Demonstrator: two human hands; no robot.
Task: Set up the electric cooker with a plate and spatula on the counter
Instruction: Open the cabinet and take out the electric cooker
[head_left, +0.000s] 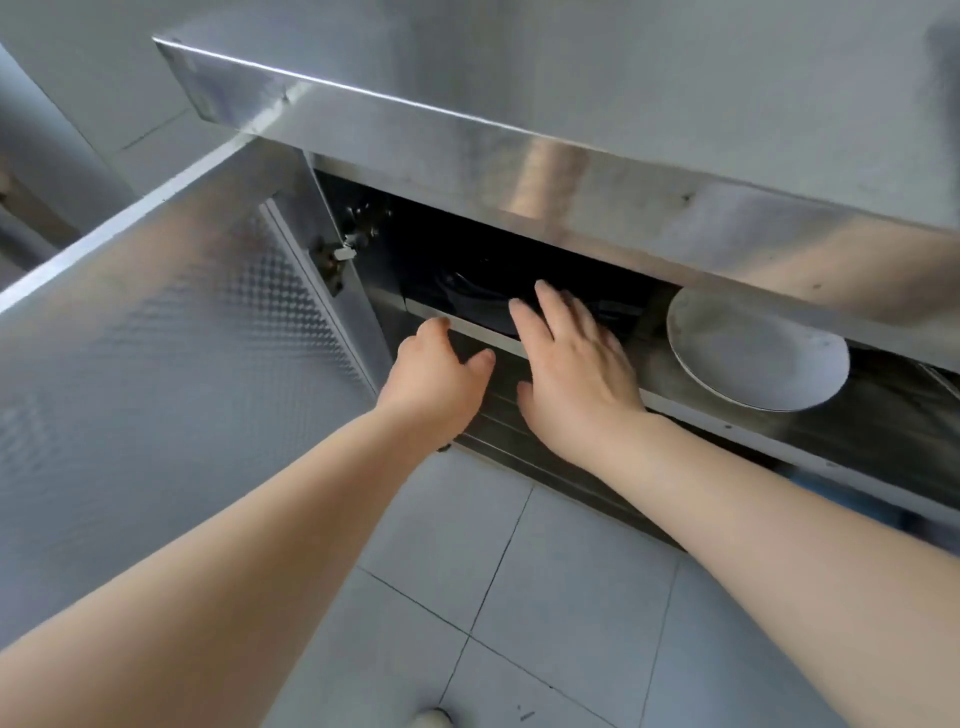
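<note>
Seen from above: stainless-steel bench (571, 67) filling the far part of the view, its front edge overhanging an open cabinet below. Cabinet door (171, 332), with an embossed diamond pattern, swung wide to the left on its hinge (340, 253).

Inside the cabinet, on the upper shelf (470, 326): a dark, round-cornered appliance, apparently the electric cooker (478, 296), set at the left of the shelf and largely in shadow; details not discernible. To its right on the same shelf, well apart from the hands: a white plate (756, 356), lying flat, partly hidden under the bench edge. Spatula not identifiable anywhere in view.

Left hand (439, 376) at the near lip of the shelf, fingers (435, 326) curled over the lip and thumb spread to the right, gripping nothing. Right hand (569, 366) just beside it, reaching palm-down over the shelf lip toward the dark appliance, fingers (553, 306) extended and spread open, holding nothing; actual contact with the appliance not determinable. Both forearms bare, entering from the near edge.

Below the shelf: dark lower compartment, contents unclear. Light grey floor tiles (519, 597) with dark grout lines in the near foreground.
</note>
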